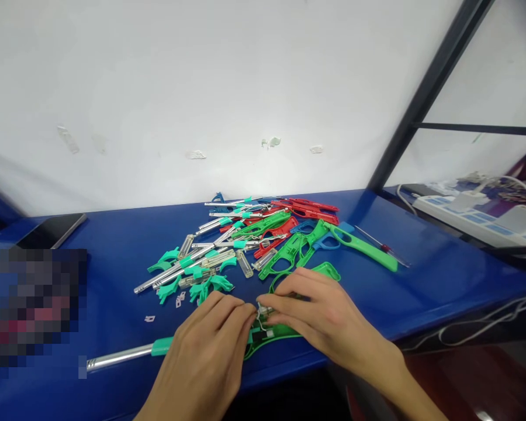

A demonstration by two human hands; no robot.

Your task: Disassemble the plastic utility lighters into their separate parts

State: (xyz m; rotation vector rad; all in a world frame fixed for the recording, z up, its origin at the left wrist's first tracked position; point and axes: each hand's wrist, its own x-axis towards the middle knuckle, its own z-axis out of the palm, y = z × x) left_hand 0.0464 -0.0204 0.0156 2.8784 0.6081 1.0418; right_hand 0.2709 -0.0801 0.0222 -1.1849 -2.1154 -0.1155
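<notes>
A lighter with a long metal barrel (120, 358) and a teal collar (162, 346) lies at the table's front edge. Its green handle shell (284, 331) is opened up, with a small black piece and a thin white wire showing inside. My left hand (206, 345) is closed over the shell where the barrel joins it. With fingertips pinched together, my right hand (324, 307) works on a small pale part (263, 310) in the shell. Fingers hide much of that part and the shell's middle.
Beyond my hands lie several metal barrels (175, 272), teal plastic pieces (210, 286), clear fuel tanks (244, 263), green (284, 251) and red handle shells (309, 207). A screwdriver (383, 247) lies to the right, a phone (50, 230) at left. A power strip (477, 219) stands far right.
</notes>
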